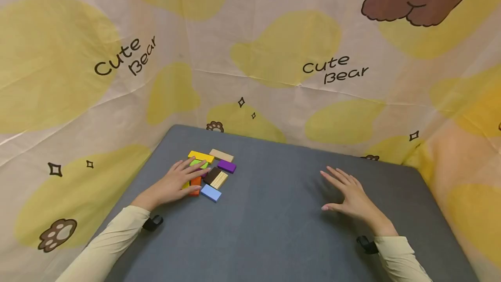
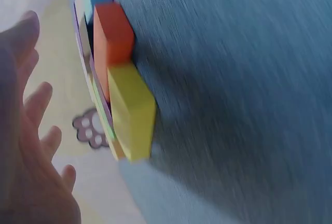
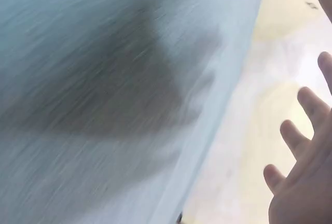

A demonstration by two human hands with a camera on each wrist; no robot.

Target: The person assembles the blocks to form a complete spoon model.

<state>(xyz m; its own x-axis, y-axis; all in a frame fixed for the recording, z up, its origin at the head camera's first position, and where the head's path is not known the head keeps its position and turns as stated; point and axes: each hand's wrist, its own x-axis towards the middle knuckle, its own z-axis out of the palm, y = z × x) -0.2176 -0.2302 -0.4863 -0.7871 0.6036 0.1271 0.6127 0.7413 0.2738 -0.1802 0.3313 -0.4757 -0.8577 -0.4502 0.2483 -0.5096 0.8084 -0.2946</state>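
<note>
Holding right hand point(image 1: 354, 198) spread, empty, toward surface's point(image 1: 270, 216) right edge. Hovering with left hand point(image 1: 170, 186) likewise over blocks point(image 1: 213, 177) near far-left corner. Probably picking or releasing (unclear which), so calls for pinching or lifting clear.

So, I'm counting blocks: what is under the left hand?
Under the left hand, a green block, purple block, orange block and yellow block partly show; whatever it covers cannot be seen.

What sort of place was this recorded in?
Possibly a makeshift recording booth: "Cute Bear" fabric hangs along the visible sides of a grey table, with coloured blocks grouped on it.
</note>
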